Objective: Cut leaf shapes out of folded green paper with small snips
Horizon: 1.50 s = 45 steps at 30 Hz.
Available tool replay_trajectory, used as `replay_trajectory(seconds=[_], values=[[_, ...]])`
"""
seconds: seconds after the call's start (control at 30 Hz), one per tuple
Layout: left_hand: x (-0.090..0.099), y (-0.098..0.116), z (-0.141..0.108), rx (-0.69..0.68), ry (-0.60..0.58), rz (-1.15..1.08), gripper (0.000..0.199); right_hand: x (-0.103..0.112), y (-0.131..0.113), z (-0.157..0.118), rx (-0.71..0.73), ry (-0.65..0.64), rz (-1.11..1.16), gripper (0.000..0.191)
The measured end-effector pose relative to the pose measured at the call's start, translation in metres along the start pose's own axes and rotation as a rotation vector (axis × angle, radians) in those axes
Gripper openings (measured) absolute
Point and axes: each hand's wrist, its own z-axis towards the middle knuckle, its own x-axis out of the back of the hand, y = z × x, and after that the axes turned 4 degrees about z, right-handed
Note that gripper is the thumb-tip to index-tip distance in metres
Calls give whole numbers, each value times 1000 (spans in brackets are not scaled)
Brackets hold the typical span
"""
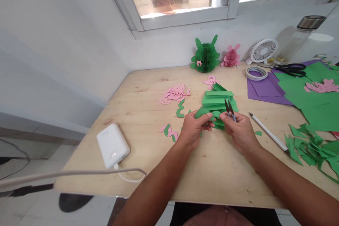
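Note:
My left hand (194, 127) pinches a small green paper piece (202, 113) between thumb and fingers. My right hand (239, 129) has a pair of small dark-bladed scissors (230, 107) tucked in it, blades pointing up and away, while its thumb and forefinger touch the right end of the green paper. Just beyond both hands lies a stack of folded green paper strips (218, 99). Left of it are a green wavy cut-out (180, 108) and a heap of pink cut-outs (174, 94). Mixed pink and green cut-outs (169, 132) lie beside my left hand.
A white power bank (113, 145) with a cable sits at the left. Green (206, 58) and pink (231, 57) paper figures, a fan (263, 51) and a tape roll (256, 73) stand or lie at the back. Rightward are a white pen (268, 131), black scissors (290, 69) and green scraps (315, 148).

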Motion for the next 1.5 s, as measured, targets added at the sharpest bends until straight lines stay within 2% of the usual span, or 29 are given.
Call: replay_trajectory(seconds=[0.17,0.37,0.57,0.87,1.1,1.2,1.33,1.5], values=[[1,1,0,-5,11,-45,27,-3,-1,-1,-33,6,4,39],[-2,-3,-1,17,-26,-81,25,-1,2,0,6,37,44,35],[-4,-7,-1,13,9,-81,24,-1,1,0,7,58,74,35],[-2,-6,3,-44,78,-107,21,-4,5,-3,-80,-24,32,40],[-1,-4,4,-106,183,-123,24,-1,0,-5,10,-56,-22,40],[-2,-3,5,-144,241,-132,23,0,-3,-8,2,-138,-12,44],[-3,-1,5,-189,295,-131,21,0,0,-11,-35,-272,-112,45],[-4,1,5,-244,345,-112,19,1,1,-10,1,-287,-229,47]])
